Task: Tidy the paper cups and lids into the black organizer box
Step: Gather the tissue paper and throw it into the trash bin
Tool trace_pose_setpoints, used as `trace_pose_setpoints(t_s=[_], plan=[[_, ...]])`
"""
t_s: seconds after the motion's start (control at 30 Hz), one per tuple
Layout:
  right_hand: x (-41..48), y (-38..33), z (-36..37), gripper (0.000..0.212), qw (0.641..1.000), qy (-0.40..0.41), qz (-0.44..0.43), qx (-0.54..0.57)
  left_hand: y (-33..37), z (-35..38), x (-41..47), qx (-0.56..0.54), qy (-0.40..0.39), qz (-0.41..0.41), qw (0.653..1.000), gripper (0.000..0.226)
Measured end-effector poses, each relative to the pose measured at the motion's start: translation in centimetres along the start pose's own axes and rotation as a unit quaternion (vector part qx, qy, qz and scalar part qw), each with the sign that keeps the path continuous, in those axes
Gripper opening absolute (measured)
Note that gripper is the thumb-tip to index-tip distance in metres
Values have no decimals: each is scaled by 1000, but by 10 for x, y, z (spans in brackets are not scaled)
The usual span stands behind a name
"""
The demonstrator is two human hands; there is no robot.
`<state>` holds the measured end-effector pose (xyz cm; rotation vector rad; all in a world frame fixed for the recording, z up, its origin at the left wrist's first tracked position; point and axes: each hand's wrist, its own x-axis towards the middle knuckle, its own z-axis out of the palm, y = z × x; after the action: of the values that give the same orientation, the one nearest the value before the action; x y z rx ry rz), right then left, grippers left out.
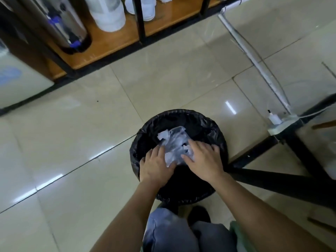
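Crumpled clear plastic wrap [175,144] pinched by left hand [156,165] and right hand [204,159] over black-lined bin [221,142], likely discarding packaging.

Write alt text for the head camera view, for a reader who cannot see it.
Seen from above, a person's left hand and right hand press a crumpled clear plastic wrapper into a round bin lined with a black bag on a pale tiled floor. Behind it, a low wooden shelf holds a metal urn and white stacks.
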<state>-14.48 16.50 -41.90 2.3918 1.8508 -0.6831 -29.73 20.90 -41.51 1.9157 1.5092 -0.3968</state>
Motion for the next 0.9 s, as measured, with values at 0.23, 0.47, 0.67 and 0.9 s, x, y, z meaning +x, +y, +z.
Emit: trace_pose_setpoints(t_s=[0.23,0.47,0.67,0.9], plan=[[-54,-35,-105,81,998,16,-46,44,20,-91,-77,2,103,73,992,66],[-110,-103,-275,80,978,168,-104,62,67,-239,-177,-54,262,117,957,78],[-150,-124,-395,79,948,302,-92,36,113,-339,-231,-66,321,196,924,78],[-202,-90,-473,80,925,378,-14,22,184,-391,-271,-75,321,300,895,78]])
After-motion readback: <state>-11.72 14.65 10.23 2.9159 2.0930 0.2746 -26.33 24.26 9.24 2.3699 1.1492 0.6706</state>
